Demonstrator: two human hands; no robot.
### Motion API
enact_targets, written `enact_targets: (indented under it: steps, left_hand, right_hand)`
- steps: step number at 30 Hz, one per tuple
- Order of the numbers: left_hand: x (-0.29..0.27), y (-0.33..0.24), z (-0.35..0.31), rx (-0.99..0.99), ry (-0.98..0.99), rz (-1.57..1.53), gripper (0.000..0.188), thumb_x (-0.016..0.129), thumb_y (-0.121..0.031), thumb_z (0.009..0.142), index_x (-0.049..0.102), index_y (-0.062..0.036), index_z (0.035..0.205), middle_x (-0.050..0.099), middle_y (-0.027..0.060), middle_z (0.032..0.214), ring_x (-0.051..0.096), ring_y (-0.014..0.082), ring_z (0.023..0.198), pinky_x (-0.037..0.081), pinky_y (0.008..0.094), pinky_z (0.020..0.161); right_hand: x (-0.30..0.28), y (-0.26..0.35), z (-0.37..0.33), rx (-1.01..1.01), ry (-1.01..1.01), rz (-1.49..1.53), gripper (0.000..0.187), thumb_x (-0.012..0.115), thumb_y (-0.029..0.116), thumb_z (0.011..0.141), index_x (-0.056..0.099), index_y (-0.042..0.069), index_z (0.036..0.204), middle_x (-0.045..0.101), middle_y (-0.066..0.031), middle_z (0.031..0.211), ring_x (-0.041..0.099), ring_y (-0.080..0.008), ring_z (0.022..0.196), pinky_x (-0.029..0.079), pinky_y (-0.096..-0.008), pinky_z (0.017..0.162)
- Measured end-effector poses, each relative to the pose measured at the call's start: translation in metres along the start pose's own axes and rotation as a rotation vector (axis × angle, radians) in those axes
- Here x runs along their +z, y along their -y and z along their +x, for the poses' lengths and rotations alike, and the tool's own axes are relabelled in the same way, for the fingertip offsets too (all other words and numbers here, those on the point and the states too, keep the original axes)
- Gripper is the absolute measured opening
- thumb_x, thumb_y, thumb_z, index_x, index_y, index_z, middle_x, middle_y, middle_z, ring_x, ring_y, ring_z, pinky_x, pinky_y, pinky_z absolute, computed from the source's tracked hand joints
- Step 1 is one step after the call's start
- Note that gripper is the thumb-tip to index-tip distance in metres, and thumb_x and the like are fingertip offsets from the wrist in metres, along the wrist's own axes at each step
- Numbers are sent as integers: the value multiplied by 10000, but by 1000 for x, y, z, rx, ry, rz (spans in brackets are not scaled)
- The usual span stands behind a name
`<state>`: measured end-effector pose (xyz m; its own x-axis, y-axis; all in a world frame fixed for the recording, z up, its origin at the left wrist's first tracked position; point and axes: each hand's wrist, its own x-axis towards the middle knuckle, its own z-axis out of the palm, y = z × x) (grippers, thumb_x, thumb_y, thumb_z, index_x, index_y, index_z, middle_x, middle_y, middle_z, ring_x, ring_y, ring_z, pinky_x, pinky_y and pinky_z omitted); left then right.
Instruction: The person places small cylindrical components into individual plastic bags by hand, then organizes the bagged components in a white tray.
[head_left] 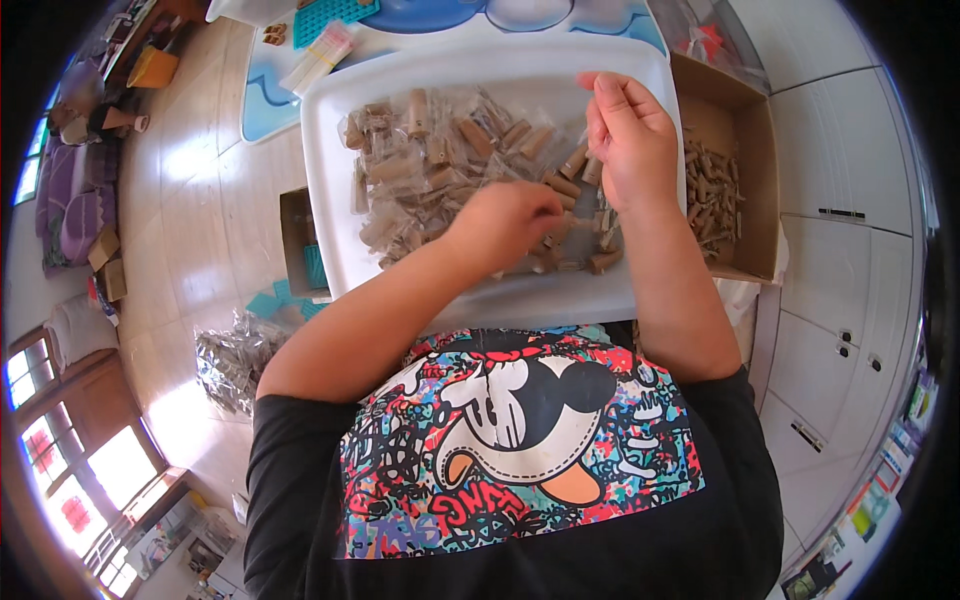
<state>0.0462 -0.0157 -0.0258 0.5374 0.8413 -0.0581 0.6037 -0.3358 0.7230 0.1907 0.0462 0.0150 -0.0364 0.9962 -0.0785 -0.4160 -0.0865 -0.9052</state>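
A white tray (pixel 322 170) lies in front of me, holding a heap of brown cylindrical pieces in small clear plastic bags (pixel 400 168). My left hand (pixel 508 222) reaches across the tray with its fingers curled together, low over the pieces at the right side; what lies between the fingertips is hidden. Above the tray's right side my right hand (pixel 628 135) is raised, thumb and fingers pinched. Whether it holds something small I cannot make out. Brown pieces without visible wrapping (pixel 605 262) lie in the tray near both hands.
To the tray's right stands a cardboard box (pixel 762 205) with many loose brown pieces (pixel 708 190). Behind the tray is a blue-and-white patterned tabletop (pixel 430 15) with a stack of clear bags (pixel 322 55). A pile of plastic-wrapped items (pixel 238 360) sits on the floor at left. White cabinets (pixel 840 150) flank the right.
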Motion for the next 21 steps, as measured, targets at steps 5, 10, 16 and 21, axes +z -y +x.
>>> enact_targets:
  steps: [5,10,16,21]
  left_hand:
    - [-50,4,-13,-421,-148,-797,164,602,-77,819,614,14,956,620,31,813,561,72,703,465,205,653]
    - [-66,7,-19,-434,-327,-1014,172,593,-90,831,598,23,961,608,46,779,559,104,688,469,227,648]
    - [-63,15,-18,-312,-292,-1032,219,622,-106,814,572,8,994,603,44,806,546,107,695,458,229,661]
    - [-31,14,-7,-122,-428,-601,422,720,-130,728,513,-23,1081,586,25,889,556,102,819,445,230,736]
  right_hand:
    - [-2,1,-5,-18,163,-607,313,566,326,859,634,32,942,468,43,585,395,-51,530,322,-206,481]
    - [4,-12,-9,-34,359,-591,257,643,256,810,628,28,929,553,23,650,462,-38,600,377,-203,533]
    - [12,-8,-10,148,276,-479,194,615,220,830,601,28,856,512,32,632,430,-35,563,343,-189,501]
    - [12,-13,-8,282,222,-156,184,605,222,838,578,40,848,471,39,607,377,-27,521,278,-175,451]
